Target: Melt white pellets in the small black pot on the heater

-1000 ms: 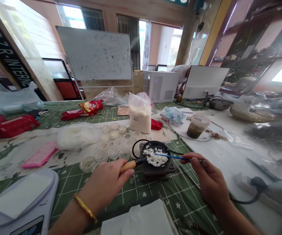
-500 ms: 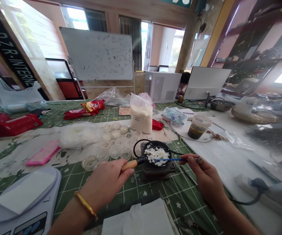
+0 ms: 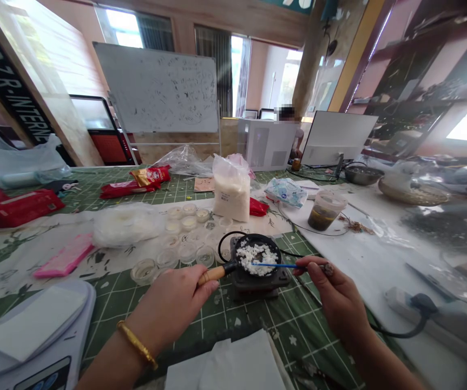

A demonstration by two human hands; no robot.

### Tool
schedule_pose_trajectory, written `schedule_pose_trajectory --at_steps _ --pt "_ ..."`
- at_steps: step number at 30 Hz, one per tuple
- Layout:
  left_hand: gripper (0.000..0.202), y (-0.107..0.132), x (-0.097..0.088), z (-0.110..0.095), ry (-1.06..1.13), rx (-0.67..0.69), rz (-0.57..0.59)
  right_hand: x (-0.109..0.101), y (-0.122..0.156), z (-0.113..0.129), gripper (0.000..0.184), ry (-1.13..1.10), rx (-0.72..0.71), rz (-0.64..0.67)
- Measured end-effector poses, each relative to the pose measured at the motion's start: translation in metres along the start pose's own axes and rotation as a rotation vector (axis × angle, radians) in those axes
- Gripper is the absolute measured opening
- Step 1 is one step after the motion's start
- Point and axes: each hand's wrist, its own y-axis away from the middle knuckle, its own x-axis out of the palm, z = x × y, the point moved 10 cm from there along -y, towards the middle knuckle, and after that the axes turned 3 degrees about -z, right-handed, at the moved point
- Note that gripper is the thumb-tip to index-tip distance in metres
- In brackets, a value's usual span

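My left hand (image 3: pixel 180 295) is closed round the wooden handle (image 3: pixel 212 275) of a small black frying pan (image 3: pixel 278 250). The pan rests on a small dark hot plate (image 3: pixel 257 287). White lumps (image 3: pixel 253 257) lie in the pan, with a bare dark patch in their middle. Between the fingers of my right hand (image 3: pixel 334 287) is a thin blue stick (image 3: pixel 282 266), whose far end reaches into the lumps. Behind the pan stands a clear bag of pale granules (image 3: pixel 231 192). Several small clear dishes (image 3: pixel 187 252) are grouped to the left of the pan.
A white scale (image 3: pixel 77 319) lies at the left, near a pink packet (image 3: pixel 65 257). White sheets (image 3: pixel 229 363) lie in front of me. At the right are a plastic cup of dark liquid (image 3: pixel 326 211) and a power strip (image 3: pixel 399 303) with a cable. A person (image 3: pixel 298 141) is behind the computer.
The lumps have shifted outward, baring a dark patch of pan in the middle. Both hands keep their holds. The whole view has shifted slightly.
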Motion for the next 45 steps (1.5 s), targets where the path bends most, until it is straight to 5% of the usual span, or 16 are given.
schedule_pose_trajectory --at_steps 7,11,15,20,26,32,36,41,45 --pt "0.038 0.001 -0.001 -0.001 0.011 -0.02 0.012 -0.007 -0.004 -0.009 0.026 0.033 0.055 -0.092" --pt "0.062 0.0 -0.003 0.012 0.067 -0.092 -0.01 0.009 -0.001 -0.013 0.025 -0.013 0.067 0.058" --pt "0.083 -0.001 -0.013 0.031 0.156 -0.176 -0.097 -0.009 -0.001 -0.011 0.021 -0.102 0.023 -0.072" --pt "0.069 -0.001 -0.008 0.021 0.144 -0.121 -0.01 -0.005 -0.002 -0.009 0.024 0.009 0.029 -0.01" --pt "0.046 -0.001 -0.001 0.007 0.036 -0.061 0.035 -0.03 0.001 0.016 0.02 0.15 -0.089 -0.245" --pt "0.041 -0.001 0.001 0.007 0.014 -0.035 0.032 -0.008 0.008 0.035 0.016 0.098 -0.237 -0.08" --pt "0.039 0.0 0.002 0.006 0.027 -0.018 0.033 -0.009 0.003 0.022 0.018 0.045 -0.132 -0.05" --pt "0.039 0.001 0.0 0.009 0.009 -0.029 0.033 -0.025 -0.004 -0.002 0.024 0.12 -0.006 -0.211" --pt "0.038 0.002 -0.003 0.009 -0.002 -0.039 0.037 -0.004 -0.004 -0.011 0.028 0.067 0.021 -0.072"
